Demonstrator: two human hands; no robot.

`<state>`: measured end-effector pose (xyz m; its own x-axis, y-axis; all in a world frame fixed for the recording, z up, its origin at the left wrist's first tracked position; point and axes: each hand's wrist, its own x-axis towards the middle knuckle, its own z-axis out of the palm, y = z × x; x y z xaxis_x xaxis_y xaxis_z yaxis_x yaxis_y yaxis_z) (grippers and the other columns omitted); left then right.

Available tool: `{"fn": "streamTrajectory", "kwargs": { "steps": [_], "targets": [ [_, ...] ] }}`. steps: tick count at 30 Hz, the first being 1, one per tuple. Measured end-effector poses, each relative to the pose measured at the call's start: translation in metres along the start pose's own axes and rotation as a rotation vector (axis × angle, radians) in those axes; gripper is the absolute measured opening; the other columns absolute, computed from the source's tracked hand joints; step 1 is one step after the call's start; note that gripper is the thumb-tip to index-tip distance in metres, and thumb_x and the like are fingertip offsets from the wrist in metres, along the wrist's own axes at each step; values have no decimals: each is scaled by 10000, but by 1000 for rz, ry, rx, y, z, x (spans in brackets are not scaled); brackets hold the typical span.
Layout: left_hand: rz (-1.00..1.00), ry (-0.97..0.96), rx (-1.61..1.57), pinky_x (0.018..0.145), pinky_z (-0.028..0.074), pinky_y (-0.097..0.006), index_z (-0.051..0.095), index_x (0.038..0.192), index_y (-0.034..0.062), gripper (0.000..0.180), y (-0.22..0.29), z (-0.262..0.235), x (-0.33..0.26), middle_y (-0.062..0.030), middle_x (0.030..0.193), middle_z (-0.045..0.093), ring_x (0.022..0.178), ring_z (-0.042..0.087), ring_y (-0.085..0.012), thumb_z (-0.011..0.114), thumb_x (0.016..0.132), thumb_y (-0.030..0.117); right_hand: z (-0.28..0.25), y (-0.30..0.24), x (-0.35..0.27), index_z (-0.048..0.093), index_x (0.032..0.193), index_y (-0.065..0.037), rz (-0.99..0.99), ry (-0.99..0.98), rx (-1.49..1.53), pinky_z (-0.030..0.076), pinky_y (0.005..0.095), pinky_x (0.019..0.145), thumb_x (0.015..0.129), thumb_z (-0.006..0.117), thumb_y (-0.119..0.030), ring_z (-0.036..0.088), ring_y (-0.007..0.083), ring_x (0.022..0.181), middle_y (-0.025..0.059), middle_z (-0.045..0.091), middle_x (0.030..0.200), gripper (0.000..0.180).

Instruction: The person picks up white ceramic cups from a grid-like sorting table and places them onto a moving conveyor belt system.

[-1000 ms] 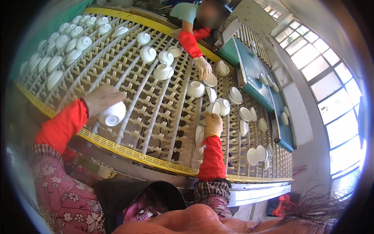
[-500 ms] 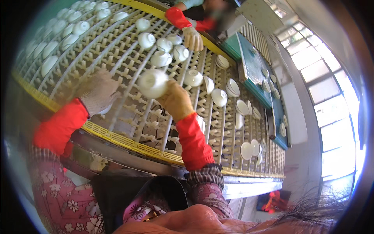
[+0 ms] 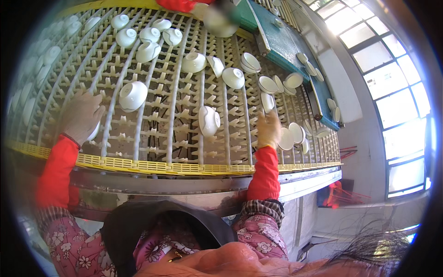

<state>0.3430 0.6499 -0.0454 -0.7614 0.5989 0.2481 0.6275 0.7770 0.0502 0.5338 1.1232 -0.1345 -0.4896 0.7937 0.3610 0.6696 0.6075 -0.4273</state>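
White china under the left hand (image 3: 82, 117): fingers curled down over a bowl (image 3: 94, 131) at the near left of the rack (image 3: 157, 138), only a sliver of rim showing past the palm; grip looks closed on it, though mostly hidden. Red cuff (image 3: 57, 173) behind the wrist, floral sleeve (image 3: 69, 240) lower down.

Right hand (image 3: 268, 129) raised over the rack's right part, fingers loosely together and pointing away, blurred; cannot tell whether pinching anything. Fingertips just below an upright plate (image 3: 267, 101), with another plate (image 3: 286, 138) just beside the hand to the right. Second red cuff (image 3: 266, 173) running back to the lower edge.

Between the hands, one bowl on its side (image 3: 209, 121) wedged among the pegs, and a second, mouth tilted down (image 3: 133, 95), close above the left hand. Farther out, more bowls scattered across the cream pegged rack: a cluster at upper left (image 3: 147, 39), a few mid-rack (image 3: 233, 77), rows along the far left edge (image 3: 41, 69). Plates standing on edge at right (image 3: 295, 79). Yellow border (image 3: 184, 167) along the near edge, steel frame (image 3: 184, 184) beneath. Green machine body (image 3: 286, 46) at the far right of the rack, bright windows (image 3: 392, 92) beyond. Another person's red sleeve (image 3: 177, 4) at the top edge.
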Motion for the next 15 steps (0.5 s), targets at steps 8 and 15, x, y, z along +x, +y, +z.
{"fn": "streamTrajectory", "kwargs": {
  "steps": [8, 15],
  "targets": [
    [-51, -51, 40, 829, 455, -489, 620, 882, 22, 184, 2, -3, 2, -185, 861, 610, 948, 556, -383, 611, 887, 205, -27, 51, 13, 748, 1005, -77, 277, -220, -615, 445, 419, 1002, 952, 518, -487, 660, 344, 1067, 180, 723, 1026, 473],
    [-148, -134, 76, 843, 486, -477, 670, 964, 20, 231, 12, -10, 2, -201, 925, 637, 982, 579, -374, 608, 907, 235, -33, 42, 13, 735, 953, -37, 235, -134, -286, 520, 471, 821, 951, 536, -443, 683, 392, 935, 238, 706, 941, 451]
  ]
}}
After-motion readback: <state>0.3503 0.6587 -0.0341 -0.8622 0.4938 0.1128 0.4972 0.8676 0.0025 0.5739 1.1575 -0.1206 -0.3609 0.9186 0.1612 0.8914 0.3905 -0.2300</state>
